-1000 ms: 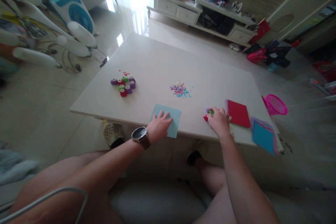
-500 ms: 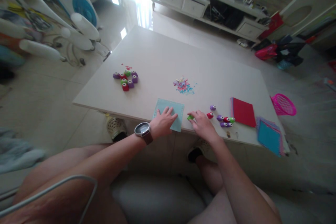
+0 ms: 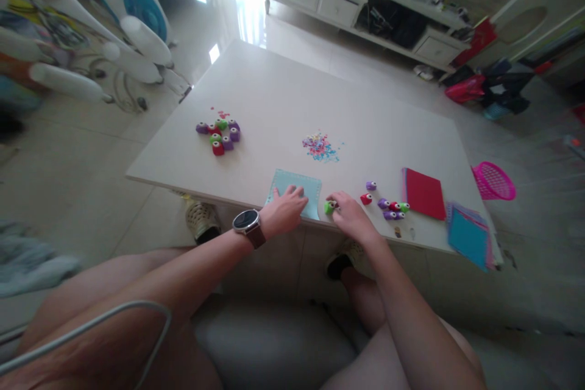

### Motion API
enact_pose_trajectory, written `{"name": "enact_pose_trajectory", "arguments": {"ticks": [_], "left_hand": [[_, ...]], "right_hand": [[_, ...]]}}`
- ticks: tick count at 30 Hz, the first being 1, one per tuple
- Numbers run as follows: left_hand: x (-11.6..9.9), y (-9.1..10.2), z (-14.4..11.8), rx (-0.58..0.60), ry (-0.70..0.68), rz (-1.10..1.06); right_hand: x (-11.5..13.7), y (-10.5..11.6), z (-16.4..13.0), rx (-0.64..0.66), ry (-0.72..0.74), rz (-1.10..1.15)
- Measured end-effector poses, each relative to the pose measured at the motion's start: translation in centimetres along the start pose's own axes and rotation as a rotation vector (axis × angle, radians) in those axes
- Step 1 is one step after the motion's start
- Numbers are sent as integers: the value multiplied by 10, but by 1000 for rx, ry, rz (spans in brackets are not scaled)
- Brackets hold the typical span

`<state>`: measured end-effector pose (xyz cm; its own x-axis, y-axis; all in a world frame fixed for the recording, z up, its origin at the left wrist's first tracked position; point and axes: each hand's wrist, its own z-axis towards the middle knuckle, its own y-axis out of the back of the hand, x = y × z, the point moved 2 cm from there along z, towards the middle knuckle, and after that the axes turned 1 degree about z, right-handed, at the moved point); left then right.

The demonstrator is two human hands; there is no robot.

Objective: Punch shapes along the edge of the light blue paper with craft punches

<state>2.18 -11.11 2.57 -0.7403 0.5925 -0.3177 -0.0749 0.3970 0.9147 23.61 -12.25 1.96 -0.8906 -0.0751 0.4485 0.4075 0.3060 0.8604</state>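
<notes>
My left hand (image 3: pixel 286 210), with a watch on its wrist, lies on a light blue sheet of paper (image 3: pixel 313 187) at the table's front edge. Its fingers are apart and slightly bent, and small punched holes run along the sheet's borders. Just right of the sheet, the fingers of my right hand (image 3: pixel 351 214) are closed on a small green craft punch (image 3: pixel 328 207), partly covering it. Near that hand are a red punch (image 3: pixel 366 199), a purple punch (image 3: pixel 371 186) and a cluster of several more punches (image 3: pixel 390 207).
Colourful paper confetti (image 3: pixel 321 146) is heaped mid-table. Several punches (image 3: pixel 218 137) sit at the left beside red paper bits (image 3: pixel 222 114). A red paper stack (image 3: pixel 424 194) and blue sheets (image 3: pixel 468 244) lie at the right. A pink basket (image 3: pixel 493 181) stands beyond the table (image 3: pixel 274 91).
The light blue sheet's lower edge, hanging past the table edge before, now sits higher. My left fingers have bent a little. The green punch shows more beside my right fingertips.
</notes>
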Motion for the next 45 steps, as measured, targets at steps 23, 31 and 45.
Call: {"name": "enact_pose_trajectory", "arguments": {"ticks": [23, 31, 45], "left_hand": [[-3, -1, 2, 2, 31, -22], [-3, -2, 4, -4, 28, -12], [-4, -1, 4, -4, 24, -10]], "right_hand": [[7, -11, 3, -22, -17, 14], [8, -11, 2, -8, -4, 31], [9, -11, 2, -22, 15, 34]]}}
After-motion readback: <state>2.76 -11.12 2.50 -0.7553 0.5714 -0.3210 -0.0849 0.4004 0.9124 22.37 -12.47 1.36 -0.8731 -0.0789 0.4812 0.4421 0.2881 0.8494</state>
